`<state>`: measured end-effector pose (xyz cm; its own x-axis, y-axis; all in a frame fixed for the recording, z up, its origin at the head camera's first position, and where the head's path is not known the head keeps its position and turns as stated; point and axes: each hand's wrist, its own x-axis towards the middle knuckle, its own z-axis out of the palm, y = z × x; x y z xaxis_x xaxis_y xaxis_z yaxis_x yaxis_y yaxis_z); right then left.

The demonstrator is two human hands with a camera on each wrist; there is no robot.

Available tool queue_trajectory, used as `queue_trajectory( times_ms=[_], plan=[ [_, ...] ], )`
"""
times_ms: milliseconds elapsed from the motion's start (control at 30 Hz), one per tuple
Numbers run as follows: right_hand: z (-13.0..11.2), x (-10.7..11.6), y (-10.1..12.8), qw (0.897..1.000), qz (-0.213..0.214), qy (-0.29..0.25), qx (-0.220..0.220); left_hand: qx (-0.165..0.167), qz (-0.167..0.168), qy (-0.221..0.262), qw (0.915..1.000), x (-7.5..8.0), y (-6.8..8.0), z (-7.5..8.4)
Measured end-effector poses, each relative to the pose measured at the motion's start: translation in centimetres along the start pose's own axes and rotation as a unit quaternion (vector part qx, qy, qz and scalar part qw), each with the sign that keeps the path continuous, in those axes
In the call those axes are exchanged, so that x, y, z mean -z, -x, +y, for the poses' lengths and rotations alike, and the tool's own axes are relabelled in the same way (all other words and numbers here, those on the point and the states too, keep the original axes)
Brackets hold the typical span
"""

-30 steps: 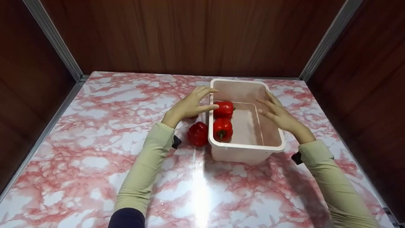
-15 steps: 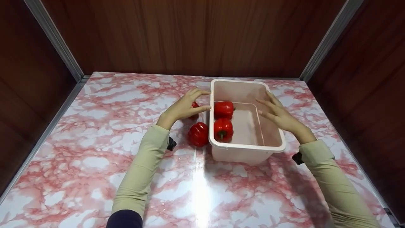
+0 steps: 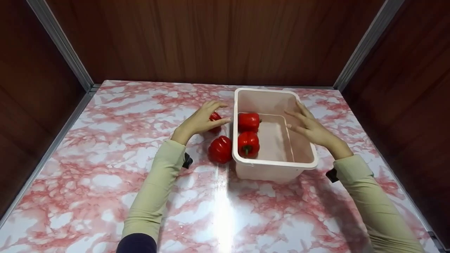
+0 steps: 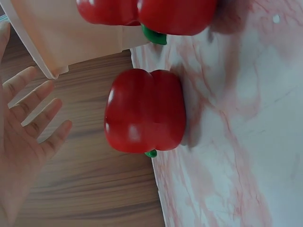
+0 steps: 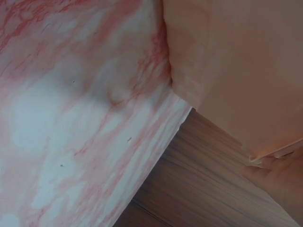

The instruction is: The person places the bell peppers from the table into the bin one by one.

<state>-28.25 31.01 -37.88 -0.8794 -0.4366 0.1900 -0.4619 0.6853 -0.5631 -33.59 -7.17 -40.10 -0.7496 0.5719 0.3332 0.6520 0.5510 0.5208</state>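
Note:
A pale pink plastic tub [image 3: 302, 165] stands on the marbled table with two red bell peppers [image 3: 249, 121] [image 3: 248, 143] in its left end. Two more peppers lie on the table left of it: one [image 3: 220, 149] against the tub wall, the other [image 3: 215, 117] further back. My left hand [image 3: 221, 112] hovers over that far pepper with its fingers spread. The left wrist view shows the fingers [image 4: 35, 106] straight and apart from the pepper [image 4: 144, 111]. My right hand [image 3: 299, 114] rests with straight fingers on the tub's right rim.
Dark wooden walls close the table on the back and both sides, with metal strips in the corners. The marbled top [image 3: 105, 168] stretches to the left and front of the tub. The right wrist view shows only the tub's wall [image 5: 236, 61] and the table.
My left hand has drawn back from over the tub's left rim and come down left onto the far pepper on the table. The right hand and the tub have stayed put.

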Motion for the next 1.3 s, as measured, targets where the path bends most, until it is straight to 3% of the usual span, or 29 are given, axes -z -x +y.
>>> queue_trajectory(
  times_ms=[633,1000,1300],
  plan=[
    [0.4,-0.1,0.3,1.000,-0.001,-0.005,-0.002,0.037,-0.019,-0.021,0.9989,-0.7,0.3,-1.1],
    [0.1,0.0,0.1,1.000,0.002,0.001,0.000,0.036,-0.011,-0.020,0.9991,-0.8,0.7,-1.5],
    [0.2,-0.2,0.1,1.000,0.007,-0.001,0.003,0.027,-0.008,-0.050,0.9984,-1.2,0.7,-1.9]
  ],
)
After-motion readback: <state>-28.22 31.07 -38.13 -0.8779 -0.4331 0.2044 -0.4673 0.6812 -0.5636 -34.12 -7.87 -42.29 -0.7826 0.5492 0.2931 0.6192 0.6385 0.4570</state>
